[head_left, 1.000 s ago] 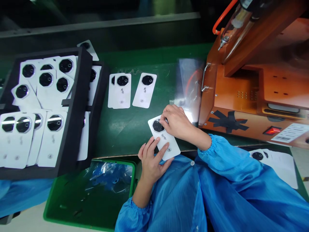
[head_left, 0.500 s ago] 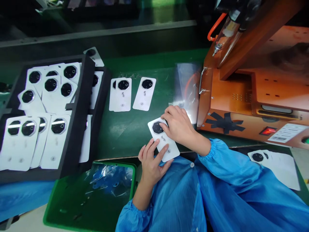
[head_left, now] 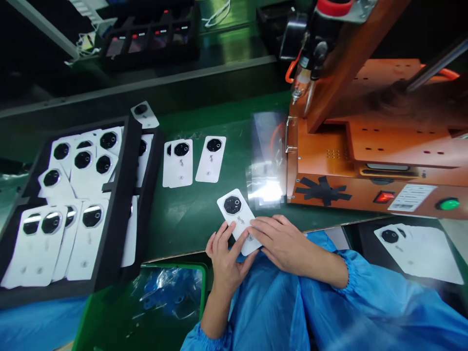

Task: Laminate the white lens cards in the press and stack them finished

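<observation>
A white phone back cover (head_left: 239, 217) with a dark octagonal camera plate and small printed marks lies tilted between my hands at the bench's front edge. My left hand (head_left: 225, 261) grips its lower left side, fingertips on the face and thumb near the bottom corner. From the right, my right hand (head_left: 287, 243) holds the lower right edge, its fingers reaching over the face. Beyond my hands, another single cover (head_left: 211, 161) lies on the green bench, and a cover (head_left: 182, 170) overlaps one more to its left.
A black tray (head_left: 116, 214) with several white covers stands at left. At right is an orange machine (head_left: 307, 165) with a lit red switch and green button. Clear film sheets (head_left: 268, 146) lie before it. A green bin (head_left: 109, 312) sits below the bench, and stacked covers (head_left: 427, 253) lie lower right.
My right hand has moved from the camera plate down to the cover's lower right edge. My left hand keeps its grip. The head view has shifted a little.
</observation>
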The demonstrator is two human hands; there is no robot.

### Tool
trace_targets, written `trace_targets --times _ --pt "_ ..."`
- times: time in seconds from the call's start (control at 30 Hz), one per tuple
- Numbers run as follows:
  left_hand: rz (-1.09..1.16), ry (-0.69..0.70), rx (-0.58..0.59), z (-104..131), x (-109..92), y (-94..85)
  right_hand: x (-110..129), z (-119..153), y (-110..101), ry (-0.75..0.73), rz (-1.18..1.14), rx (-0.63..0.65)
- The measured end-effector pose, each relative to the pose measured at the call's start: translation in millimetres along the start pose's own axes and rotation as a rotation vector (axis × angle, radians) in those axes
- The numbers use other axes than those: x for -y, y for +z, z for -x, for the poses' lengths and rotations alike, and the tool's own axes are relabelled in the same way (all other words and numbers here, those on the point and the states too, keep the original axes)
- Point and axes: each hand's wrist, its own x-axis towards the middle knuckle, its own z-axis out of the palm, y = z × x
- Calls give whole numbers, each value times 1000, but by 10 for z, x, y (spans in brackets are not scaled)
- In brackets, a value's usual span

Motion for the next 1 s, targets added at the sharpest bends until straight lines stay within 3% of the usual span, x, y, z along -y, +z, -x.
trace_targets --times 0.13,0.27,0.33,0.4,0.47,0.6,0.73,0.83,1.0 --pt "10 57 15 -28 -82 -95 -44 16 87 -43 69 -111" --pt "186 141 -44 -227 -169 -316 -108 129 -80 -147 163 -391" --pt "382 141 -100 -483 -220 -435 -151 312 -285 -179 185 -537" --pt "533 43 -107 -840 -349 -509 -167 602 -518 -172 220 -659" --pt "653 -109 24 -1248 -583 -505 -150 964 -725 -115 289 -710" --pt "1062 -294 437 -2022 -1199 -254 -110 1662 -942 137 390 -677" --pt "1339 -341 691 -2479 -1749 83 -163 2085 -926 351 460 -781" --pt "1430 -285 690 -2595 -2082 290 -255 2193 -869 445 515 -845" --pt "1521 -316 393 -2694 -2459 559 -527 2104 -823 543 546 -1010"
